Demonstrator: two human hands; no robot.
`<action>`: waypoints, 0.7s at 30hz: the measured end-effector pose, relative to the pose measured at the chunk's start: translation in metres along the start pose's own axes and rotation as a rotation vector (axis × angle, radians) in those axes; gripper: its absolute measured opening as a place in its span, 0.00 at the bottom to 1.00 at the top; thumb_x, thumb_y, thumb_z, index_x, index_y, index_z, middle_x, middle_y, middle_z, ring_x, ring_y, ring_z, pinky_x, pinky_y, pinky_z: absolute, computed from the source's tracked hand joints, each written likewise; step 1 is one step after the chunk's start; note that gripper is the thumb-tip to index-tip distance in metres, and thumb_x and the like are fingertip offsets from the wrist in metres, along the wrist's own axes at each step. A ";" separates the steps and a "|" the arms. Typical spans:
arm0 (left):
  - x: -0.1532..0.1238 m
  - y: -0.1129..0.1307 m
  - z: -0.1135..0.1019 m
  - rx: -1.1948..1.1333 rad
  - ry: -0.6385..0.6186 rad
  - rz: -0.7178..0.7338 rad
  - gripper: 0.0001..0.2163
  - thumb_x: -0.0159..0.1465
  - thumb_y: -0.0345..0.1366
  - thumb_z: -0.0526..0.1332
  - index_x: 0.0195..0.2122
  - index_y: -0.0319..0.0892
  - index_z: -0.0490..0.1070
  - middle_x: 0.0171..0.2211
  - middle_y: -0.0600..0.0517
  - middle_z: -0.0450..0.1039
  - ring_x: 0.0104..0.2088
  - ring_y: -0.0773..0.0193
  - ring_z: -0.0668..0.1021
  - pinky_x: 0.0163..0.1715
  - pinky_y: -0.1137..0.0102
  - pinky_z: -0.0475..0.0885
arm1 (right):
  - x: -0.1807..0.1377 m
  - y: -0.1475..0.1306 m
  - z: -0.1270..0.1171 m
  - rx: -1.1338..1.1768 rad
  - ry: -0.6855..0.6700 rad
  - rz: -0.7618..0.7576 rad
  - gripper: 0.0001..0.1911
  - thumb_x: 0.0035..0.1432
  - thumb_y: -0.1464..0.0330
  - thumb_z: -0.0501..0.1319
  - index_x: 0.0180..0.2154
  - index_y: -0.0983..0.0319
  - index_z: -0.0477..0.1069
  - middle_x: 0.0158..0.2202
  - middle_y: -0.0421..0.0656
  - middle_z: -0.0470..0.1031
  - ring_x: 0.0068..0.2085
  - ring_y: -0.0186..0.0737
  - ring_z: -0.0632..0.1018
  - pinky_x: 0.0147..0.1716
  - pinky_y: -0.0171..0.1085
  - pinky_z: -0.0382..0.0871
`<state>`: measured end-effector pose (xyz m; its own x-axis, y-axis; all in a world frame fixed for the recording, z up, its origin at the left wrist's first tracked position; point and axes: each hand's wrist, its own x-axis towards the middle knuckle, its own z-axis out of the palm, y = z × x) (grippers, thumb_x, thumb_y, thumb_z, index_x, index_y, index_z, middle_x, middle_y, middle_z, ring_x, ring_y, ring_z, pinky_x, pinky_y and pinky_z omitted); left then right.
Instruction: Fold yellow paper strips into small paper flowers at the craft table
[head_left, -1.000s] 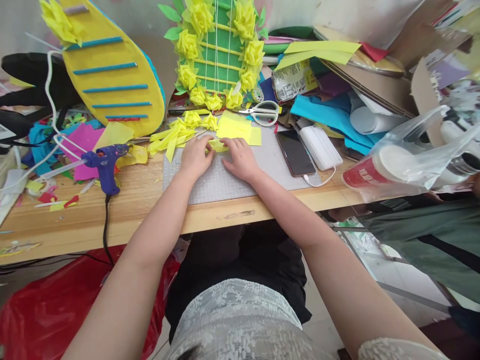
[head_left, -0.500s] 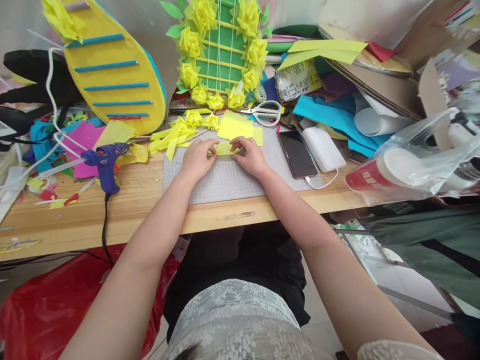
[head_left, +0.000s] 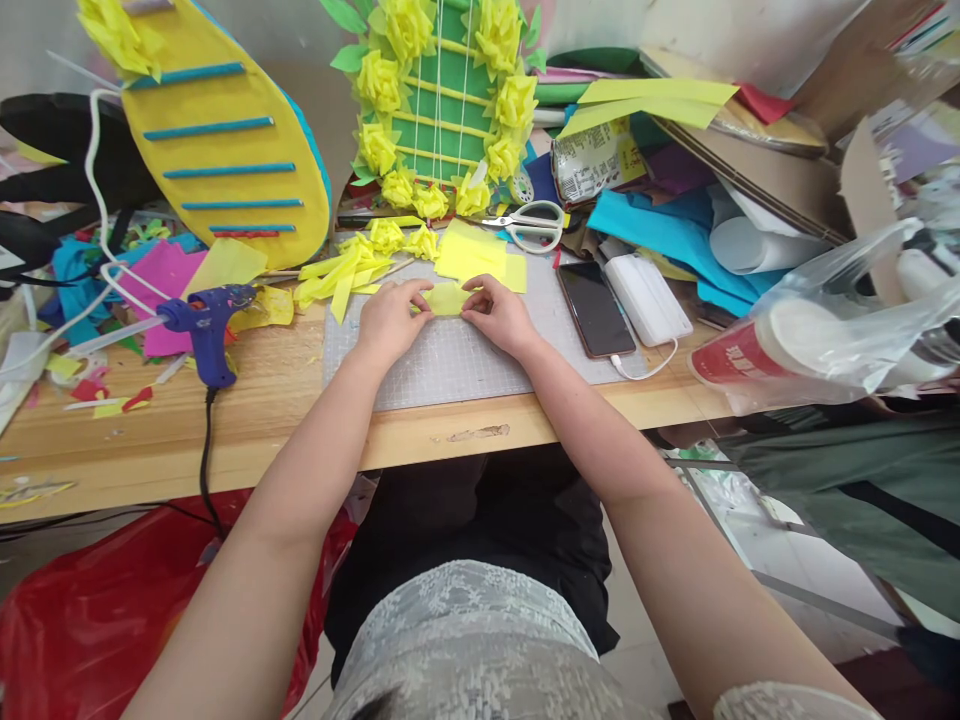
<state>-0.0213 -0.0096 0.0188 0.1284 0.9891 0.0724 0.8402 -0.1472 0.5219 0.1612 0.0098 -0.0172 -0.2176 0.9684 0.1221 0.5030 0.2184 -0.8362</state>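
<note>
A small piece of yellow paper [head_left: 447,300] is stretched between my two hands, just above the grey cutting mat [head_left: 450,365]. My left hand [head_left: 394,318] pinches its left end between thumb and fingers. At the right end, my right hand [head_left: 501,315] grips it the same way. Right behind my fingers lie flat yellow paper squares [head_left: 471,250]. Yellow strips [head_left: 346,272] and a few yellow paper flowers [head_left: 387,236] rest beyond my left hand. White-handled scissors [head_left: 534,225] lie behind the squares.
A blue glue gun [head_left: 210,330] with its cord stands at left, near a yellow board [head_left: 232,150]. A green board edged with yellow flowers [head_left: 405,90] leans at the back. A phone [head_left: 596,308], white power bank [head_left: 646,298] and bagged red cup [head_left: 739,352] are on the right.
My hands have shifted very slightly, and the yellow paper between them shows a little more of its face. Both hands still hold it.
</note>
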 end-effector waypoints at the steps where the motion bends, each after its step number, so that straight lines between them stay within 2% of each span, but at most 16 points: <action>1: 0.000 -0.001 0.000 -0.011 -0.004 -0.019 0.19 0.57 0.32 0.63 0.51 0.45 0.72 0.38 0.51 0.80 0.43 0.56 0.76 0.45 0.63 0.69 | 0.000 0.000 0.000 -0.002 0.004 -0.004 0.17 0.46 0.73 0.59 0.41 0.59 0.66 0.32 0.38 0.77 0.32 0.36 0.73 0.39 0.39 0.67; 7: 0.002 -0.005 0.002 -0.080 -0.016 -0.114 0.19 0.55 0.33 0.65 0.49 0.46 0.72 0.38 0.52 0.80 0.39 0.58 0.79 0.42 0.65 0.70 | 0.001 -0.002 0.000 -0.038 0.029 0.014 0.16 0.47 0.73 0.59 0.41 0.59 0.66 0.33 0.38 0.76 0.31 0.36 0.71 0.38 0.39 0.66; 14: 0.006 -0.009 0.003 -0.167 -0.012 -0.188 0.21 0.54 0.36 0.66 0.50 0.43 0.70 0.36 0.51 0.80 0.40 0.59 0.79 0.41 0.66 0.70 | 0.002 -0.002 0.003 -0.050 0.035 0.024 0.15 0.49 0.72 0.61 0.41 0.59 0.67 0.32 0.38 0.75 0.32 0.36 0.71 0.39 0.39 0.65; 21: 0.004 -0.004 0.007 -0.105 0.031 -0.200 0.22 0.56 0.39 0.64 0.52 0.43 0.67 0.36 0.51 0.79 0.40 0.59 0.78 0.41 0.66 0.70 | 0.003 -0.005 0.010 -0.149 0.096 0.062 0.13 0.51 0.71 0.59 0.42 0.59 0.66 0.32 0.39 0.75 0.34 0.39 0.73 0.41 0.41 0.66</action>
<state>-0.0204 -0.0051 0.0110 -0.0533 0.9984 -0.0163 0.7875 0.0521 0.6141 0.1495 0.0103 -0.0180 -0.1050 0.9860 0.1295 0.6327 0.1667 -0.7562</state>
